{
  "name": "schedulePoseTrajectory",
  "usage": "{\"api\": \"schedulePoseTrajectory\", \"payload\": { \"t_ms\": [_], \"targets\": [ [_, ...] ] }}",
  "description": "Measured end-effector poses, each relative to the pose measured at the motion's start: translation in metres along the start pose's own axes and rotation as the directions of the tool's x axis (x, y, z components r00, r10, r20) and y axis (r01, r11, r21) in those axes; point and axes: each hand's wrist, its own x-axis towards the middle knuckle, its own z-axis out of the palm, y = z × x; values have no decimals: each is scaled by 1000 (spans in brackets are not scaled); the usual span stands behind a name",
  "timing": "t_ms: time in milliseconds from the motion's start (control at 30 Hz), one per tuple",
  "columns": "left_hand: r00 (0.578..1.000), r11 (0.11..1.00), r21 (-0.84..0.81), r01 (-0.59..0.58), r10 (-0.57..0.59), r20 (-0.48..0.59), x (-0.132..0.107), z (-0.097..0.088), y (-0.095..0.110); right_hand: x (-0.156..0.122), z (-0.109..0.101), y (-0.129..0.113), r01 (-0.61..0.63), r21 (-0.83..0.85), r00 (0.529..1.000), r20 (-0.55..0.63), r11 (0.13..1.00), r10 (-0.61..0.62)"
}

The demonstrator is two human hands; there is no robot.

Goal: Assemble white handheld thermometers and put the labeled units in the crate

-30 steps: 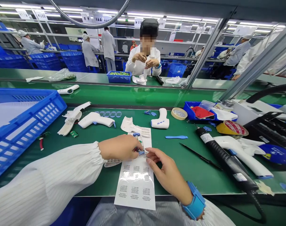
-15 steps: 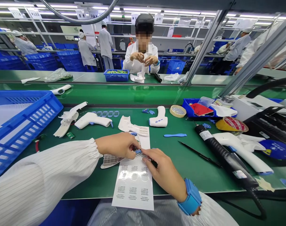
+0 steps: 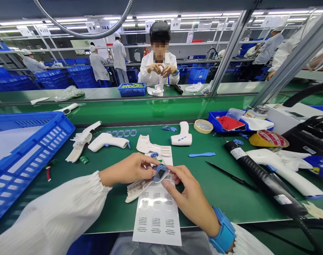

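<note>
My left hand [image 3: 133,169] grips a white thermometer housing half [image 3: 140,186], lifted and tilted over a white label sheet [image 3: 156,212]. Its blue-framed display end [image 3: 160,173] shows between the fingers of both hands. My right hand [image 3: 186,193], with a blue wrist strap [image 3: 223,232], pinches at that display end. The sheet lies on the green mat and overhangs the table's front edge. Whether the right fingers hold a separate label is hidden.
A blue crate [image 3: 23,148] stands at left. White thermometer shells [image 3: 108,140] and a finished thermometer [image 3: 182,136] lie behind the sheet. An electric screwdriver [image 3: 262,177], black tweezers [image 3: 230,176], tape rolls [image 3: 269,138] and a blue parts tray [image 3: 217,122] fill the right. A co-worker [image 3: 158,65] sits across.
The housing half has been lifted off the sheet and tilted, so its blue display end now shows. Both hands stay together on it.
</note>
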Motion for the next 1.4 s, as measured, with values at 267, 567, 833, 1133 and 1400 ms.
{"api": "schedulePoseTrajectory", "payload": {
  "t_ms": [267,567,833,1133,1400],
  "targets": [
    [926,1000,16,16,-9,-378,-7,39,-3,18,2,-12,-146,412,989,41,899,142],
    [876,965,262,-8,133,-464,-11,52,3,26,-2,-16,-167,459,986,52,873,161],
    [833,887,452,98,175,-524,-5,67,-1,26,5,-13,-121,444,987,-45,888,157],
    [804,814,566,130,248,-541,1,73,-7,27,13,-13,-99,380,980,-122,920,156],
    [792,887,447,113,191,-580,0,66,-6,26,19,-12,-84,374,976,-157,924,153]
  ]
}}
